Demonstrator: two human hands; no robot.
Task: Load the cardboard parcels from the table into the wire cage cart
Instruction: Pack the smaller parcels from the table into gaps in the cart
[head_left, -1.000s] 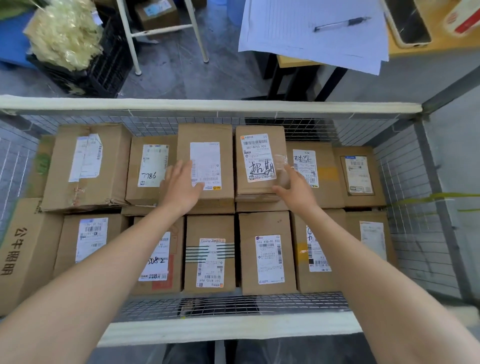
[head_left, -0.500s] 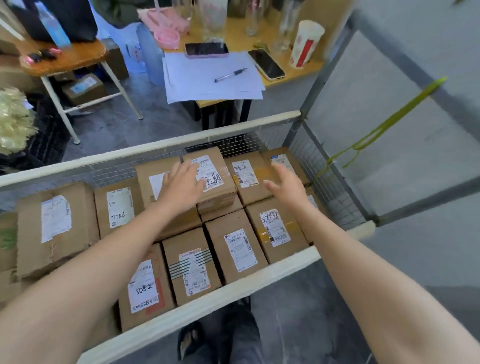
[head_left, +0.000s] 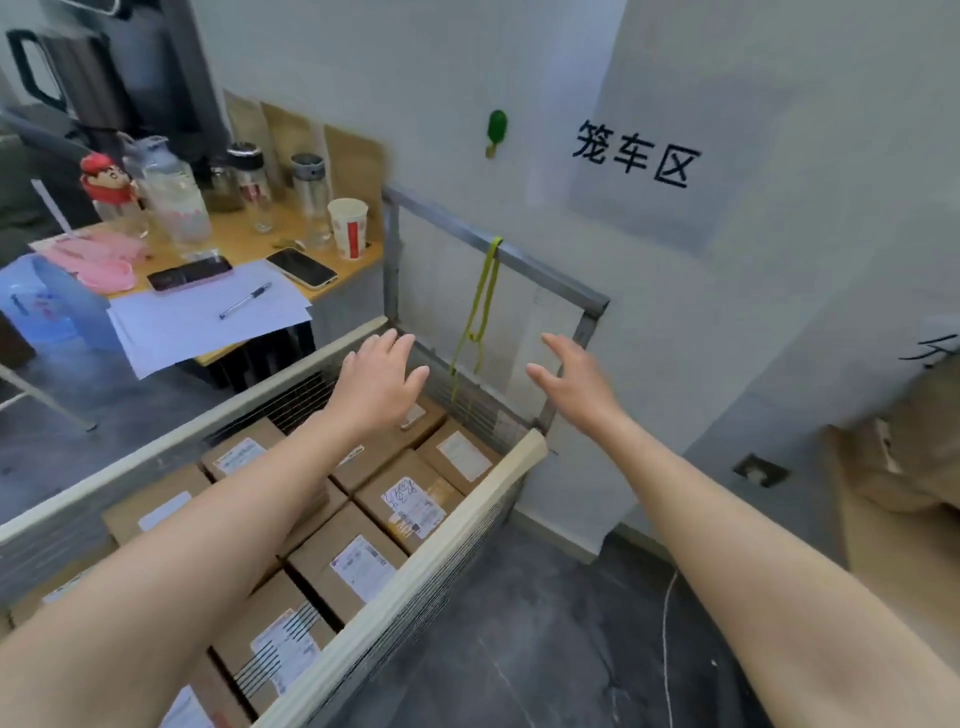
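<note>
Head view: the wire cage cart (head_left: 413, 581) runs from the lower left toward the middle, its near rim padded in cream. The cardboard parcels (head_left: 358, 566) lie flat inside it, packed side by side in rows with their white shipping labels facing up; one near the right end carries a label with handwriting (head_left: 413, 503). No parcel is in either grip.

The left grip (head_left: 376, 374) hovers over the far right corner of the cart, palm down, fingers loosely spread and holding nothing. It does not touch the boxes below. The right grip (head_left: 571, 379) is likewise empty, fingers relaxed and apart, raised in front of the cart's tall metal end frame, near the right end of the rim. The two are apart, with a green strap (head_left: 480, 312) hanging from that frame between them.

Beyond the cart's far rim stands a wooden surface (head_left: 249, 244). White sheets (head_left: 208, 322) overhang its near edge with a pen (head_left: 245, 300) on them; two phones (head_left: 189, 273) (head_left: 301, 267), a paper cup (head_left: 348, 228) and some clear bottles (head_left: 176, 202) stand further back. The wall at right bears black characters (head_left: 636, 153).
</note>
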